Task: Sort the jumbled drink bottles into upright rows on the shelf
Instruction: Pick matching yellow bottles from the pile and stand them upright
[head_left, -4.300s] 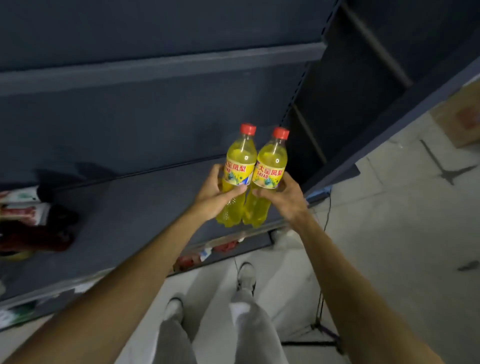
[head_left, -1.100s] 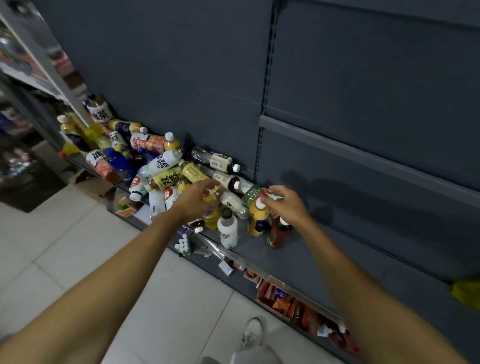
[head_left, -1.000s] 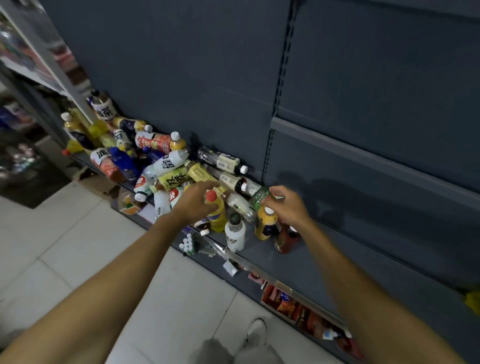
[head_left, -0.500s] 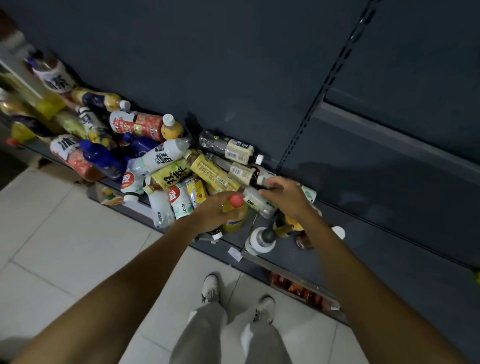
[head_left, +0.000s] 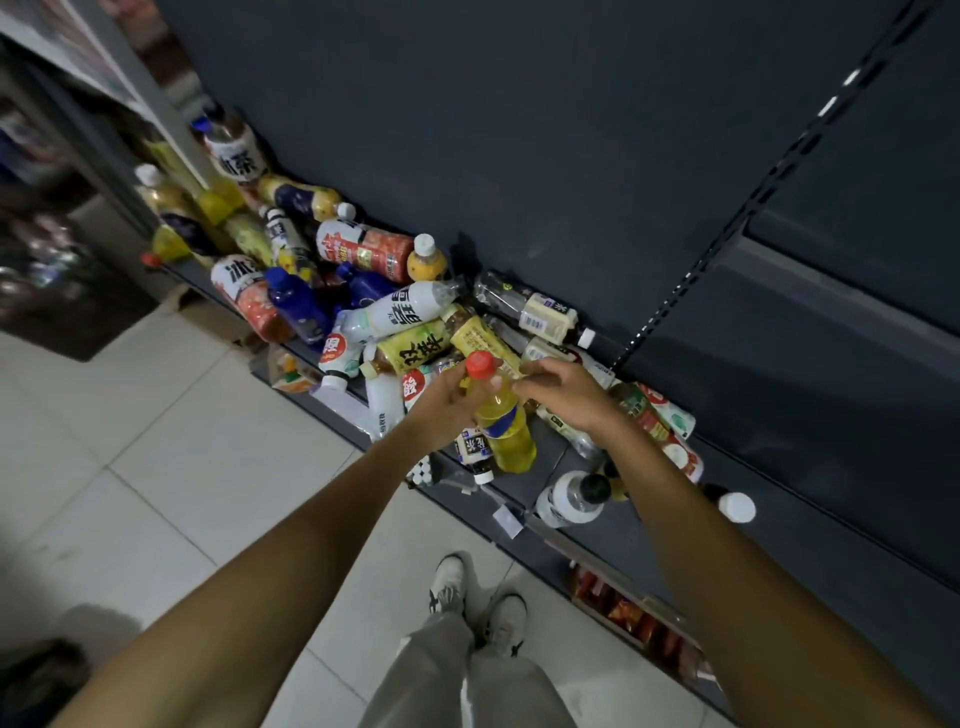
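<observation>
So the left hand (head_left: 447, 402) is wrapped round the neck of a yellow bottle (head_left: 501, 415), red cap up and long axis near upright, held just above the pile (head_left: 374, 306) at the shelf's (head_left: 519, 488) front edge. The right hand (head_left: 566, 397), fingers loosely spread and gripping nothing, is right beside it. Bare shelf for rows lies to the right; behind it a dark back panel (head_left: 519, 130), pale tiled floor (head_left: 156, 467) below.

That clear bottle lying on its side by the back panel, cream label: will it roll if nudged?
Probably: the clear bottle lies flat on its round side. It looks nearly empty, so likely light. The shelf back panel behind it should stop it.
</observation>
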